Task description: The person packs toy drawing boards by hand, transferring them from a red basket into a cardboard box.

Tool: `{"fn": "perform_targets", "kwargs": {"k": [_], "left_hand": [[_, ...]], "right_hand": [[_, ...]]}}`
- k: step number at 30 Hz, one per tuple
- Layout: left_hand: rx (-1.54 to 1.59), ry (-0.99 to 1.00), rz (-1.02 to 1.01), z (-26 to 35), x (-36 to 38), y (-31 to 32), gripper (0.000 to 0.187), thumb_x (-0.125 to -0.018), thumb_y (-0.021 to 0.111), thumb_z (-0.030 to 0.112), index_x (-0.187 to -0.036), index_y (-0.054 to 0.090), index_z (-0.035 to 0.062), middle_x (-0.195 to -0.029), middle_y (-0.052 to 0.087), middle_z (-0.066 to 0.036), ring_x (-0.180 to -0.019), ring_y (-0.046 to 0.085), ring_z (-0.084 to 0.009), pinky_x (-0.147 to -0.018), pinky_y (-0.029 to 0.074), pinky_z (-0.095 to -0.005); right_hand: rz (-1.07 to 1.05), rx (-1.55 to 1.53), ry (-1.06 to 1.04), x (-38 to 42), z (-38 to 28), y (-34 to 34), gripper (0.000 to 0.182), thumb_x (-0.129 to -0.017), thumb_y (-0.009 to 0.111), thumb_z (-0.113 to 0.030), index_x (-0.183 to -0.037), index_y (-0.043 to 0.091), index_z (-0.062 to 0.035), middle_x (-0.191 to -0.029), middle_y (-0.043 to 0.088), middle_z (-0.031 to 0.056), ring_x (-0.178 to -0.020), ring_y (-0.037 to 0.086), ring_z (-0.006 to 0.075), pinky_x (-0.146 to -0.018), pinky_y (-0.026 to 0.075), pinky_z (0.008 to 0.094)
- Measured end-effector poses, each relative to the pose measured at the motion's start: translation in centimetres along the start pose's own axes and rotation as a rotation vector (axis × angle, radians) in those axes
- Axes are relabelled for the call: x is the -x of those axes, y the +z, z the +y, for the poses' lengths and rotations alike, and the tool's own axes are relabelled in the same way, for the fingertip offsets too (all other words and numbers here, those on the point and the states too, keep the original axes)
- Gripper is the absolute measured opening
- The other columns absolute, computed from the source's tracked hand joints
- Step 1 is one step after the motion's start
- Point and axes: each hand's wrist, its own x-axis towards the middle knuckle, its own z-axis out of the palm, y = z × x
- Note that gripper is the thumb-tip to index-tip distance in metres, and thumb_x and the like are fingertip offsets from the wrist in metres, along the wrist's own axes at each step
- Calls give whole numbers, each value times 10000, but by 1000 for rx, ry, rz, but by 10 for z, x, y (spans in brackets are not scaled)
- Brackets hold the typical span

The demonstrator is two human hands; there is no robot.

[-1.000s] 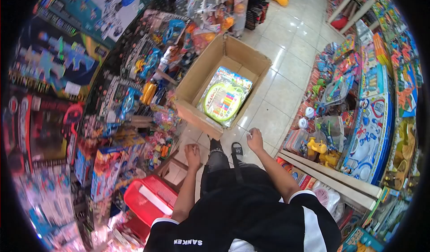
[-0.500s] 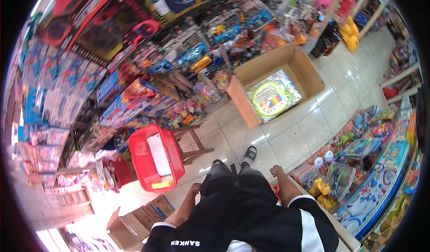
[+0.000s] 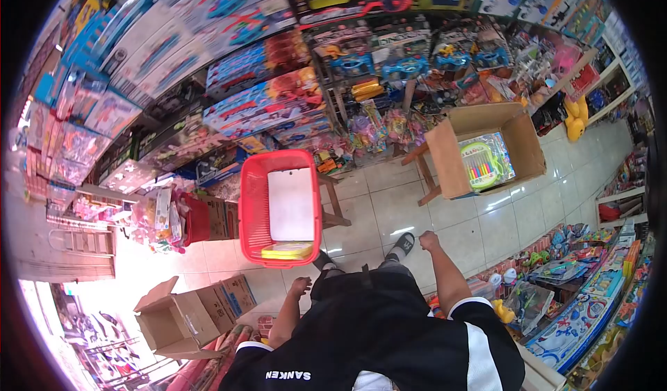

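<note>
My left hand hangs low beside my body, below a red plastic basket. Its fingers look loosely bent and apart, with nothing in them. Inside the basket a white sheet or board leans, and a yellow packet lies at its near end. My right hand is out over the tiled floor with its fingers curled in, and no object shows in it. Beyond it an open cardboard box holds a flat, colourful toy package. Neither hand touches the basket or the box.
Shelves of packaged toys run along the far side. A low display of toys stands at the right. Another open cardboard box sits at lower left. Wooden legs show beside the basket. Tiled floor lies around my feet.
My view has swung left, so the basket and the cardboard box appear farther right. My right hand has lifted forward a little. Both hands remain apart from the goods.
</note>
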Motion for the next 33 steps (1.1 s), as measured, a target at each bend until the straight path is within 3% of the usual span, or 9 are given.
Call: {"fn": "perform_targets", "kwargs": {"k": [6, 11, 15, 19, 22, 24, 25, 28, 33], "left_hand": [[147, 58, 34, -58, -39, -79, 380, -886, 542, 330, -1129, 616, 48, -982, 667, -103, -750, 625, -210, -608, 465, -354], [443, 311, 269, -38, -50, -146, 281, -943, 520, 263, -1081, 589, 28, -880, 640, -75, -698, 607, -147, -587, 468, -276], [437, 793, 543, 41, -9, -190, 264, -982, 518, 217, -1123, 554, -3, -939, 599, -85, -841, 579, -162, -740, 470, -288], [35, 1186, 797, 120, 58, -205, 253, -948, 539, 158, -1142, 553, -4, -1052, 568, -145, -993, 552, -256, -825, 460, -349], [-195, 1435, 801, 158, 95, -201, 233, -907, 563, 132, -1103, 580, 7, -1020, 580, -157, -991, 564, -296, -874, 447, -371], [-217, 1301, 104, 161, 101, -190, 224, -873, 590, 140, -1055, 620, 14, -1004, 603, -147, -1013, 572, -302, -917, 437, -392], [-214, 1296, 103, 159, 103, -184, 224, -873, 590, 140, -1055, 620, 14, -1004, 603, -147, -1013, 572, -302, -917, 437, -392], [-697, 1219, 41, 155, 105, -173, 210, -850, 625, 153, -1007, 661, 18, -1005, 627, -112, -1018, 580, -290, -910, 462, -400], [-656, 1231, 105, 151, 93, -170, 213, -838, 637, 153, -1001, 660, 17, -989, 625, -109, -985, 580, -291, -889, 466, -402]], "right_hand": [[51, -80, 4, 57, -121, 41, 260, -788, 589, -226, -892, 691, -10, -840, 707, 161, -907, 689, 306, -794, 539, 393], [216, -213, -56, 66, -188, 62, 190, -814, 601, -178, -885, 682, -22, -825, 694, 159, -816, 678, 280, -746, 521, 376], [530, -503, -276, 100, -298, 33, 161, -822, 590, -13, -981, 616, 2, -841, 641, 133, -812, 625, 262, -747, 488, 378], [725, -253, -701, 145, -404, -4, 160, -828, 596, -51, -975, 590, 11, -908, 572, 148, -878, 598, 314, -787, 480, 384], [295, -364, -811, 168, -449, -7, 187, -823, 626, -80, -982, 606, 17, -934, 593, 153, -910, 596, 311, -830, 471, 392], [-29, -308, -724, 170, -461, 7, 227, -829, 641, -130, -1006, 626, 10, -972, 612, 158, -945, 599, 317, -854, 471, 399], [-341, -250, -631, 172, -464, 12, 270, -834, 657, -181, -1031, 645, 4, -1010, 630, 163, -980, 601, 323, -878, 470, 405], [-295, 21, -846, 175, -456, 39, 330, -859, 657, -218, -1113, 656, -7, -1068, 647, 175, -975, 628, 349, -867, 495, 406], [-301, 67, -754, 172, -454, 54, 366, -870, 646, -284, -1112, 667, -10, -1068, 662, 191, -1008, 629, 346, -885, 489, 405]]}}
